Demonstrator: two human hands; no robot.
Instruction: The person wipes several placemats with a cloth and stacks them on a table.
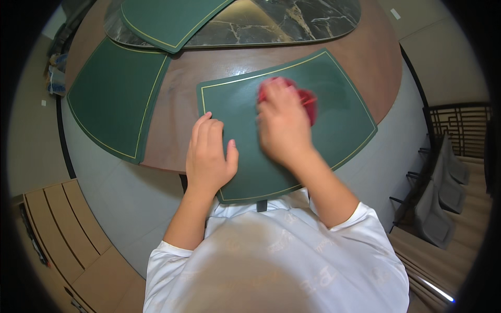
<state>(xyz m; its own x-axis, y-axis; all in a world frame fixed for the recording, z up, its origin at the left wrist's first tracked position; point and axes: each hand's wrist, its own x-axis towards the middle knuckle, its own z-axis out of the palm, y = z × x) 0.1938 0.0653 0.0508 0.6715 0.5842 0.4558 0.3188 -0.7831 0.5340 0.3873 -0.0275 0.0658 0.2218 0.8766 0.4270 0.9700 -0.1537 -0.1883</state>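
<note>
A green placemat (242, 156) with a thin gold border lies before me at the edge of a round brown table (176, 101), its near edge reaching past the rim. My right hand (283, 125) presses a crumpled red cloth (307, 102) onto the upper middle of the mat; hand and cloth are blurred. Along the mat's left edge rests my left hand (209, 152), fingers apart and holding nothing. Part of the cloth is hidden under my right fingers.
Left of me, more green mats (117, 98) lie at the table's edge. Another green mat (172, 19) overlaps the dark marbled turntable (270, 25). Grey chairs (434, 211) stand at the right, and a wooden cabinet (66, 227) is at the lower left.
</note>
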